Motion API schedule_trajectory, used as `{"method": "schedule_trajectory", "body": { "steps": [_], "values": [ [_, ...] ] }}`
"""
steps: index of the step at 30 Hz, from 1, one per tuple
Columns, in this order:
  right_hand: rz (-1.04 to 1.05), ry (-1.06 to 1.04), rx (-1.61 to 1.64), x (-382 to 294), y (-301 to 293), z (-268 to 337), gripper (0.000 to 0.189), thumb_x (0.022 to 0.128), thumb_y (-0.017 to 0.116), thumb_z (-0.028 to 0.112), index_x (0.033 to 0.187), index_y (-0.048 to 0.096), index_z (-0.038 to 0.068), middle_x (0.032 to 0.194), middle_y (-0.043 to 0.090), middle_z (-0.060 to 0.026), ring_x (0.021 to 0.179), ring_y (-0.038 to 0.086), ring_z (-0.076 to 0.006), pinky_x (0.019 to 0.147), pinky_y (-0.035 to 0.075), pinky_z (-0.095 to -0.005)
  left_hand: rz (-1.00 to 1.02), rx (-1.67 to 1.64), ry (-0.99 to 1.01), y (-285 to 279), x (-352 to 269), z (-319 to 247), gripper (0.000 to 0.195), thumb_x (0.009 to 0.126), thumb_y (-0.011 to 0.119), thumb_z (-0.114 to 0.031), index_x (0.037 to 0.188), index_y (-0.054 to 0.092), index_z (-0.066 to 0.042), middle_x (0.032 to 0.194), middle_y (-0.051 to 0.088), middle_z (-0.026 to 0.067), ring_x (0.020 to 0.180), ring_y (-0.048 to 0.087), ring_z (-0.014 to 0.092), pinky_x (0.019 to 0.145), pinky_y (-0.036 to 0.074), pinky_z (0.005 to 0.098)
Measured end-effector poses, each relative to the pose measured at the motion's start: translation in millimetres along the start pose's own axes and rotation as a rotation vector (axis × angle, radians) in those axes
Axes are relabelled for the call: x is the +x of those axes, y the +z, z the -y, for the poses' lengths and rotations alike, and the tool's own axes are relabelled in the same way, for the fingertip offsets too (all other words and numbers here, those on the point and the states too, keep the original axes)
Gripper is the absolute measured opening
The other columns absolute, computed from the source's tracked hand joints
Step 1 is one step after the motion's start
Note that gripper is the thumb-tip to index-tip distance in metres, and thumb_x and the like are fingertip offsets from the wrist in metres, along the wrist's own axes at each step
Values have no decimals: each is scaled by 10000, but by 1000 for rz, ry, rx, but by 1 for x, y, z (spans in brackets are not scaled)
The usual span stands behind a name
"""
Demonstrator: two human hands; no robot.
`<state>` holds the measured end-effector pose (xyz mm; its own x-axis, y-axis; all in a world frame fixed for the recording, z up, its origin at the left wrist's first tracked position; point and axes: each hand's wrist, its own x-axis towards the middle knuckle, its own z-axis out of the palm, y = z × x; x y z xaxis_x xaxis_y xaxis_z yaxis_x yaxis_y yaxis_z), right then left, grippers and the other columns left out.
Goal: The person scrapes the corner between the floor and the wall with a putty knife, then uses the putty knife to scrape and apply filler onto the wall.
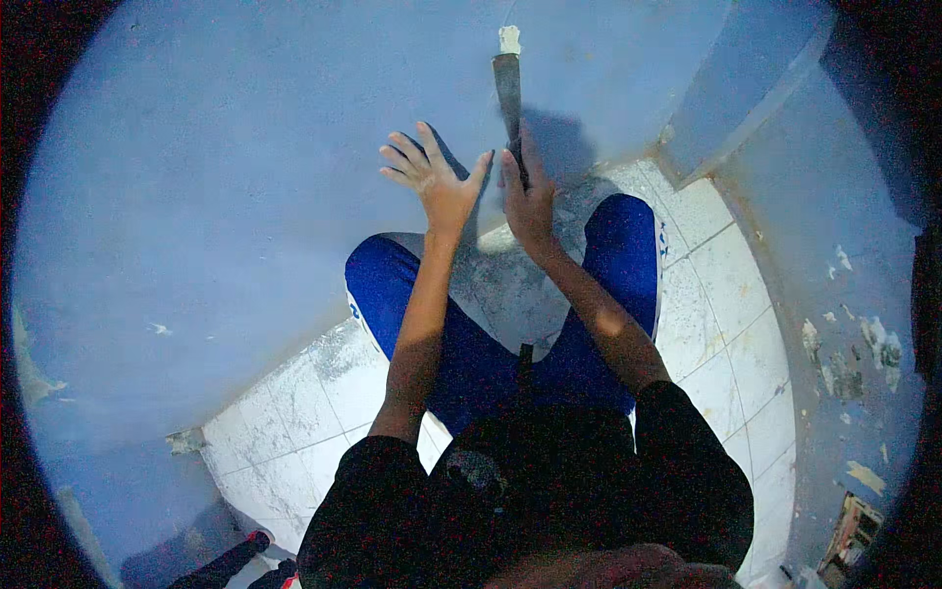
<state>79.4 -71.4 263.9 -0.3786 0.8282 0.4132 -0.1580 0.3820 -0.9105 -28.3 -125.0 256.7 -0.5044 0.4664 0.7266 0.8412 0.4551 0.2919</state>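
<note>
My left hand (441, 177) is spread wide before the blue painted wall (257, 147), holding nothing; whether it touches the wall I cannot tell. In my right hand (531, 195) is the lower end of a long, dark, flat tool (507, 88), which widens upward and looks like a scraper or a blade. Just above the tool's broad end, a whitish patch (509, 40) shows against the wall; whether it lies on the tool's tip or on the wall is unclear. The fingers partly hide the tool's grip.
White floor tiles (706, 294) with grey dust lie around my bent legs in blue trousers (622, 258). A wall corner juts out at upper right. The right wall has chipped paint (879, 346). Dark legs or sleeves (221, 563) of uncertain kind show at lower left.
</note>
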Motion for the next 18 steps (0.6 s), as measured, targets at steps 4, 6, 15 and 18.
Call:
{"method": "schedule_trajectory", "body": {
  "steps": [4,6,15,18],
  "values": [
    [-16,-68,14,1,0,14,433,866,474,175,1272,362,72,749,563,-95,618,522,-142,591,441,-285,6,54,-11,-3,-1,4,1105,585,617,-629,1344,71,-42,1349,-93,296,1221,-143,481,899,-80,647],
    [-13,-63,-58,5,-5,26,425,867,474,178,1266,374,73,722,560,-99,588,493,-133,554,421,-276,31,45,-21,-4,-1,2,1111,584,617,-630,1343,65,-36,1345,-89,305,1219,-137,486,895,-77,652],
    [-24,-23,41,8,-6,19,398,876,463,200,1245,405,61,683,496,-14,561,397,-74,489,366,-233,62,8,-13,-4,3,-2,1046,650,575,-608,1339,63,-10,1346,-129,289,1207,-188,479,874,-110,656],
    [-6,-34,-24,2,-3,17,404,878,463,201,1249,396,55,689,502,-18,566,408,-78,494,371,-229,72,1,-2,-7,2,2,1035,660,556,-618,1336,70,-3,1344,-119,297,1206,-181,485,879,-116,649]
  ]
}}
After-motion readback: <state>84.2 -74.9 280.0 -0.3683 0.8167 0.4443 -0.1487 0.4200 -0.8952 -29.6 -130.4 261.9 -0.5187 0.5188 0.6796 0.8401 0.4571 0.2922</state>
